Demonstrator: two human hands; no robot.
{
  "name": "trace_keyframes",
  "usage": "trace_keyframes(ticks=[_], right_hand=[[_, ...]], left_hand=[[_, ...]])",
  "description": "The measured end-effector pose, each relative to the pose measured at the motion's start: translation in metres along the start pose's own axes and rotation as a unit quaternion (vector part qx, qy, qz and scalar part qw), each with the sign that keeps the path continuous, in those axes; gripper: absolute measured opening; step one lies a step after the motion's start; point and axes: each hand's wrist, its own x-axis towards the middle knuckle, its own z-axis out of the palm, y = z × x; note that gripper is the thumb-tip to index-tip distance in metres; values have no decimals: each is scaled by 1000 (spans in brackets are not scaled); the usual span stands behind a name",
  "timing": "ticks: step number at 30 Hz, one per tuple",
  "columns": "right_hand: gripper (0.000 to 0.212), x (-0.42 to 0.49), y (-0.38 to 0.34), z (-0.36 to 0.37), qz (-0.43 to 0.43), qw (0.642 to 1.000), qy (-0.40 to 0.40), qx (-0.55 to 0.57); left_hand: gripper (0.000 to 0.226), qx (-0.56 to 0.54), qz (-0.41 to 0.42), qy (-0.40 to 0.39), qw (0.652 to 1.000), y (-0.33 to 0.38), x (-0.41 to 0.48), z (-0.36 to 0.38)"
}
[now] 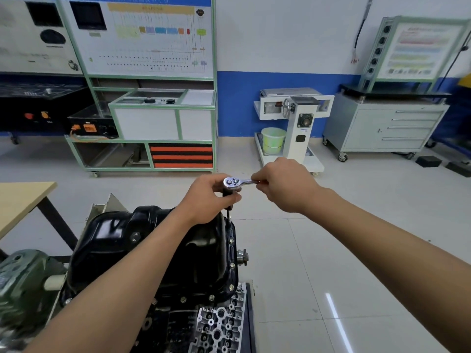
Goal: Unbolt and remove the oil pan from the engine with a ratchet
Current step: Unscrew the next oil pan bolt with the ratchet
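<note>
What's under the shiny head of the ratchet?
A black extension with a socket runs down to the oil pan's flange. The left hand grips its upper part, hiding it, and the socket covers whatever bolt it sits on.

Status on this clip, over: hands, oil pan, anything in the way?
Left hand grips the extension under the ratchet; right hand grips its handle. Oil pan on the engine, flange bolts in place. Nothing in the way.

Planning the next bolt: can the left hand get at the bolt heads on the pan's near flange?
Probably yes: the bolt heads sit uncovered on the oil pan, but the left hand must first release the extension.
</note>
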Motion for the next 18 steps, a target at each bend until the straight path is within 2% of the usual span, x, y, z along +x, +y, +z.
trace_keyframes(ticks=[5,18], right_hand=[[28,15,5,5,-11,1000,2,4],[31,9,1,11,-5,998,-21,-53]], left_hand=[[28,-36,-15,-26,999,1,1,-4],[25,-89,-30,3,996,-2,2,1]])
